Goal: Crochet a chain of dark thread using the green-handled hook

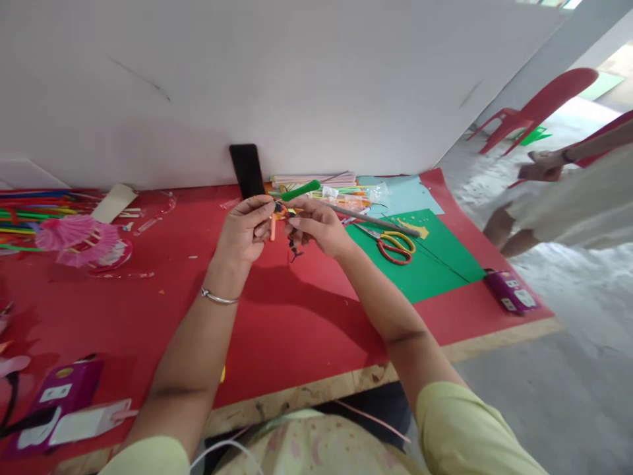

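My left hand point(247, 227) and my right hand point(316, 224) are close together above the red tabletop. Between their closed fingertips they hold a small dark and orange craft piece point(283, 211), with dark bits dangling below the right fingers. An orange stick point(273, 226) points down beside my left fingers. Just above the hands is a green-handled tool point(301, 190). A long grey stick point(376, 220) runs rightward from behind my right hand. What exactly the fingertips pinch is partly hidden.
A black phone point(247, 170) leans on the wall. Scissors point(395, 247) lie on a green sheet point(440, 264). Pink craft point(82, 241) and colored sticks point(30, 214) are at left, purple boxes point(512, 291) near both ends. A person point(568, 185) stands right, by a red chair point(544, 105).
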